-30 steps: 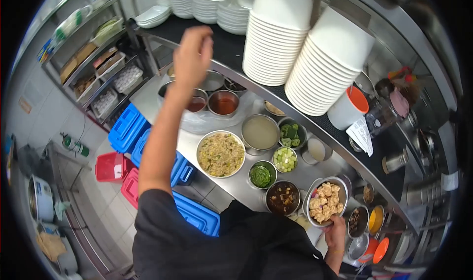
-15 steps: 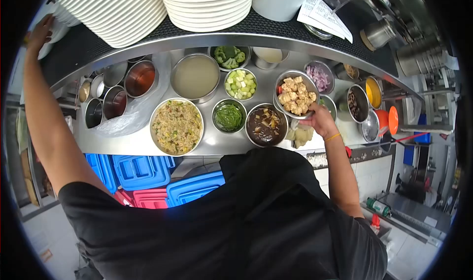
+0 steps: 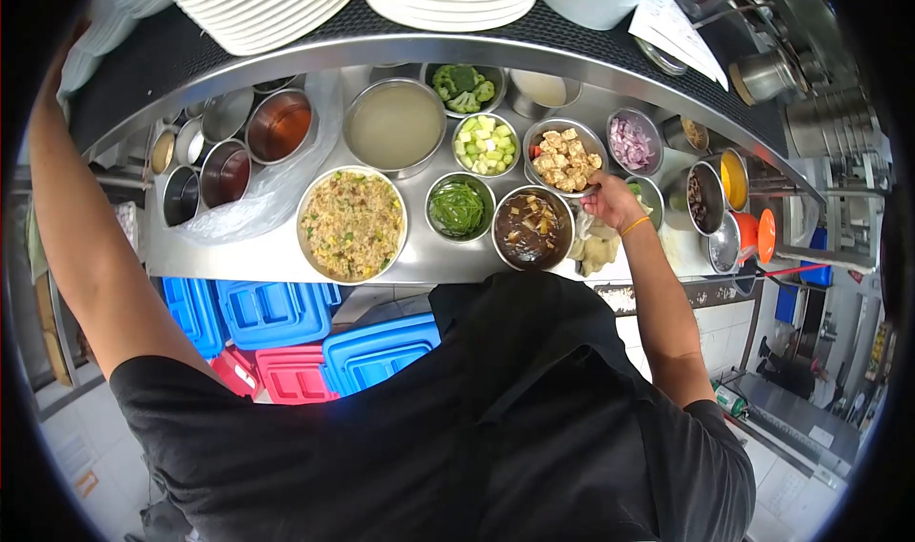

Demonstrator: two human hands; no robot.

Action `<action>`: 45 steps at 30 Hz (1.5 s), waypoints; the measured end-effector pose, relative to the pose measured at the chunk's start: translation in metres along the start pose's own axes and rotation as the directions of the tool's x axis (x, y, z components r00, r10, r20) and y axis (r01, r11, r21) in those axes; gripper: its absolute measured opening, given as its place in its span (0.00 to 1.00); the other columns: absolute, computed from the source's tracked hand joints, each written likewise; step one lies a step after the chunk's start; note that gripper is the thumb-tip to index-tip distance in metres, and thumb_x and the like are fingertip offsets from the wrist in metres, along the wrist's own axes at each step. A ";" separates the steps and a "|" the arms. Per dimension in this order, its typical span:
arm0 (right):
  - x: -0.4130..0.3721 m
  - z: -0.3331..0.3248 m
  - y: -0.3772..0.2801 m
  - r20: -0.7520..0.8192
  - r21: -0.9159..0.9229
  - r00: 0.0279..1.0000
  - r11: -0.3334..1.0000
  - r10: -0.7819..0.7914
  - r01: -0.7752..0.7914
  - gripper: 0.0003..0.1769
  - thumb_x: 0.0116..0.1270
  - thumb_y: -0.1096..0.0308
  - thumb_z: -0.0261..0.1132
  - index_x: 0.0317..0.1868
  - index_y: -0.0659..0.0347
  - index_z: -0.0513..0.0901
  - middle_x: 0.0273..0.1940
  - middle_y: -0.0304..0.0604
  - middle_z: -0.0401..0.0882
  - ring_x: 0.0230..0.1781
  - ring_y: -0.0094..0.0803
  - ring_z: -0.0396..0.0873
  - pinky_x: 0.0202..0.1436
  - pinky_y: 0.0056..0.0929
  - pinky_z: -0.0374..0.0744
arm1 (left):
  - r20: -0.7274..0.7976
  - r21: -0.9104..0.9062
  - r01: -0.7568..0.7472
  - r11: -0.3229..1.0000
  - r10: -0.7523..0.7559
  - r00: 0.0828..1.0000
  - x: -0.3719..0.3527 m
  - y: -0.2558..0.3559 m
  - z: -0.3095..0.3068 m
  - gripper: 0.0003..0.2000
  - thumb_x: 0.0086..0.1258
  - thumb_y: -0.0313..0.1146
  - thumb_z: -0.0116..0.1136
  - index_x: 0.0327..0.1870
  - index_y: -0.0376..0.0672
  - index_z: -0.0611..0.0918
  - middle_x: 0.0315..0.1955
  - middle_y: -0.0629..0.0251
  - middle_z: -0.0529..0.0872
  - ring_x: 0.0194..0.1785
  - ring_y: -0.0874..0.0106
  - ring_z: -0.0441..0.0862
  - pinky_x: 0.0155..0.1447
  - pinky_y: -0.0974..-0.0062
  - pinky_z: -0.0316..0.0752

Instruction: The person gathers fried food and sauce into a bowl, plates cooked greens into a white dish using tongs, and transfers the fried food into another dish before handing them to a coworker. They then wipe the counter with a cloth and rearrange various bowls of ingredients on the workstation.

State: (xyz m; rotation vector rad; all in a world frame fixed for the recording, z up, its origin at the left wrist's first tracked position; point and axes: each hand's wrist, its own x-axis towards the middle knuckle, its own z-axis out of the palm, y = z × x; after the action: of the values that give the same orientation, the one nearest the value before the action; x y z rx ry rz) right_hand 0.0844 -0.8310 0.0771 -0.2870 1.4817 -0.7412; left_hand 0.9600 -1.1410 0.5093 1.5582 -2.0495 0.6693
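Observation:
My right hand (image 3: 612,201) is closed on the near right rim of a metal bowl (image 3: 543,128) that holds pale brown fried chunks (image 3: 567,163). The bowl is close behind a bowl of dark brown sauce with pieces in it (image 3: 530,232). A yellow band circles my right wrist. At the far upper left, my left hand (image 3: 74,39) reaches beside stacked white bowls (image 3: 100,29). The dark edge of the view hides most of its fingers, so I cannot see what it holds. Fried rice (image 3: 351,225) fills a large bowl at the front of the counter.
Bowls of shredded greens (image 3: 459,207), cut pale green vegetable (image 3: 484,145), broccoli (image 3: 462,88) and sliced onion (image 3: 631,143) stand around. White plates (image 3: 257,8) are stacked on the shelf (image 3: 381,46) above the counter. Blue lidded bins (image 3: 272,313) are below. A cloth (image 3: 599,248) lies nearby.
My right hand and the bowl of fried chunks have moved away from my body, toward the shelf. My left hand has gone further into the dark upper left edge. The whole view has shifted slightly.

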 end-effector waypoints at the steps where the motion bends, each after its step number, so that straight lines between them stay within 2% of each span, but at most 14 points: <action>1: 0.005 -0.001 0.003 0.003 0.003 1.000 1.000 0.018 -0.018 0.12 0.73 0.65 0.58 0.51 0.62 0.78 0.38 0.44 0.83 0.30 0.34 0.82 0.33 0.31 0.80 | -0.090 0.019 -0.112 0.994 0.113 0.989 -0.006 -0.005 -0.001 0.23 0.77 0.51 0.64 0.51 0.34 0.85 0.45 0.53 0.90 0.45 0.58 0.89 0.49 0.56 0.84; 2: 0.008 -0.002 0.004 0.003 0.007 0.999 0.999 0.038 -0.038 0.12 0.73 0.65 0.58 0.51 0.62 0.78 0.38 0.44 0.83 0.30 0.34 0.82 0.33 0.31 0.80 | -0.178 0.058 -0.218 0.974 0.224 0.958 -0.012 -0.006 -0.003 0.22 0.77 0.52 0.64 0.47 0.37 0.86 0.42 0.54 0.90 0.42 0.61 0.89 0.45 0.57 0.84; 5: 0.011 -0.008 0.000 0.032 0.009 0.999 1.000 0.015 -0.016 0.11 0.75 0.69 0.59 0.53 0.65 0.77 0.41 0.47 0.83 0.33 0.37 0.83 0.41 0.37 0.86 | -0.170 0.262 -0.147 0.954 0.196 0.966 -0.029 0.008 -0.028 0.22 0.75 0.51 0.65 0.45 0.36 0.85 0.39 0.52 0.89 0.42 0.62 0.89 0.41 0.59 0.85; 8: -0.006 -0.008 -0.005 0.020 -0.067 0.999 0.997 -0.035 0.036 0.15 0.78 0.66 0.62 0.56 0.68 0.76 0.46 0.52 0.83 0.41 0.40 0.87 0.47 0.40 0.90 | -0.233 -0.249 0.216 0.944 -0.275 0.933 -0.096 0.104 -0.099 0.21 0.74 0.45 0.67 0.44 0.29 0.80 0.40 0.46 0.87 0.42 0.58 0.88 0.44 0.59 0.88; 14: -0.041 0.000 -0.013 -0.077 -0.365 0.990 0.927 -0.121 0.085 0.24 0.77 0.53 0.64 0.54 0.71 0.80 0.41 0.50 0.87 0.36 0.36 0.88 0.41 0.33 0.90 | -0.328 -0.445 0.318 0.837 -0.483 0.812 -0.232 0.225 -0.150 0.19 0.72 0.39 0.69 0.49 0.28 0.80 0.42 0.47 0.87 0.39 0.57 0.87 0.45 0.58 0.88; 18: -0.067 0.009 -0.030 -0.098 -0.832 0.962 0.551 -0.256 0.062 0.26 0.75 0.48 0.65 0.47 0.69 0.84 0.33 0.44 0.87 0.26 0.29 0.84 0.32 0.28 0.85 | -0.085 -0.543 0.513 0.665 -0.651 0.754 -0.396 0.190 -0.179 0.27 0.78 0.44 0.62 0.69 0.34 0.75 0.58 0.55 0.84 0.55 0.65 0.83 0.65 0.63 0.79; 20: -0.064 -0.004 -0.044 0.031 -0.951 0.917 0.272 -0.398 0.150 0.24 0.74 0.46 0.66 0.45 0.64 0.84 0.29 0.38 0.83 0.22 0.24 0.80 0.26 0.27 0.82 | 0.005 -0.612 0.625 0.485 -0.787 0.616 -0.462 0.229 -0.172 0.23 0.80 0.40 0.62 0.68 0.35 0.77 0.55 0.57 0.85 0.56 0.67 0.83 0.68 0.66 0.76; 22: -0.088 0.037 -0.065 0.070 -0.926 0.901 0.307 -0.428 0.218 0.22 0.74 0.49 0.64 0.44 0.64 0.86 0.28 0.39 0.84 0.24 0.25 0.81 0.27 0.28 0.78 | 0.040 -0.562 0.749 0.352 -0.892 0.450 -0.489 0.310 -0.174 0.14 0.80 0.35 0.62 0.58 0.36 0.81 0.46 0.61 0.85 0.49 0.71 0.82 0.62 0.69 0.76; 24: -0.086 0.074 -0.091 0.132 -0.933 0.906 0.259 -0.402 0.251 0.22 0.73 0.52 0.64 0.43 0.67 0.87 0.29 0.46 0.86 0.26 0.32 0.84 0.33 0.35 0.82 | 0.108 -0.585 0.729 0.355 -0.857 0.504 -0.514 0.365 -0.168 0.12 0.79 0.34 0.63 0.55 0.36 0.81 0.46 0.61 0.85 0.45 0.74 0.81 0.56 0.71 0.78; 26: -0.034 0.077 -0.108 0.367 -0.857 0.791 0.154 -0.490 0.492 0.20 0.73 0.54 0.64 0.42 0.65 0.87 0.28 0.43 0.85 0.28 0.31 0.83 0.33 0.35 0.81 | 0.146 -0.691 0.694 0.203 -0.901 0.409 -0.521 0.416 -0.154 0.12 0.80 0.34 0.62 0.55 0.36 0.80 0.37 0.67 0.82 0.40 0.78 0.78 0.53 0.74 0.77; 28: -0.020 0.115 -0.132 0.381 -0.879 0.800 0.085 -0.464 0.468 0.18 0.74 0.55 0.63 0.42 0.64 0.86 0.28 0.40 0.84 0.28 0.29 0.83 0.31 0.34 0.81 | 0.231 -0.754 0.653 0.073 -0.901 0.368 -0.542 0.440 -0.150 0.12 0.77 0.32 0.66 0.53 0.36 0.80 0.46 0.62 0.83 0.42 0.75 0.81 0.51 0.72 0.82; 36: -0.014 0.181 -0.134 0.546 -0.817 0.795 0.040 -0.266 0.575 0.17 0.74 0.55 0.61 0.43 0.63 0.85 0.34 0.38 0.86 0.28 0.26 0.80 0.30 0.32 0.79 | 0.242 -0.682 0.730 0.042 -0.929 0.279 -0.549 0.505 -0.185 0.11 0.77 0.32 0.66 0.52 0.36 0.80 0.49 0.61 0.83 0.42 0.75 0.83 0.50 0.71 0.83; 40: -0.005 0.159 -0.105 0.510 -0.848 0.857 0.125 -0.069 0.515 0.15 0.72 0.58 0.63 0.38 0.63 0.84 0.34 0.40 0.87 0.25 0.26 0.79 0.25 0.28 0.76 | 0.248 -0.640 0.765 0.070 -0.924 0.292 -0.542 0.513 -0.200 0.11 0.77 0.30 0.66 0.53 0.36 0.80 0.49 0.61 0.83 0.42 0.75 0.83 0.50 0.71 0.83; 45: 0.004 0.139 -0.098 0.477 -0.832 0.867 0.244 -0.144 0.499 0.12 0.72 0.61 0.64 0.39 0.62 0.85 0.35 0.40 0.85 0.25 0.24 0.78 0.22 0.27 0.74 | 0.269 -0.652 0.752 0.100 -0.896 0.353 -0.522 0.513 -0.193 0.10 0.77 0.28 0.65 0.53 0.35 0.80 0.46 0.61 0.85 0.42 0.74 0.84 0.51 0.74 0.81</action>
State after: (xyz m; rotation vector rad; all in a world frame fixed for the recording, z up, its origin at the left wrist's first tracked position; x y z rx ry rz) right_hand 0.1910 -0.9438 0.1478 -1.6412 1.3925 0.0170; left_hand 0.6038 -0.5152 0.2779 1.6854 -0.6926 -0.4045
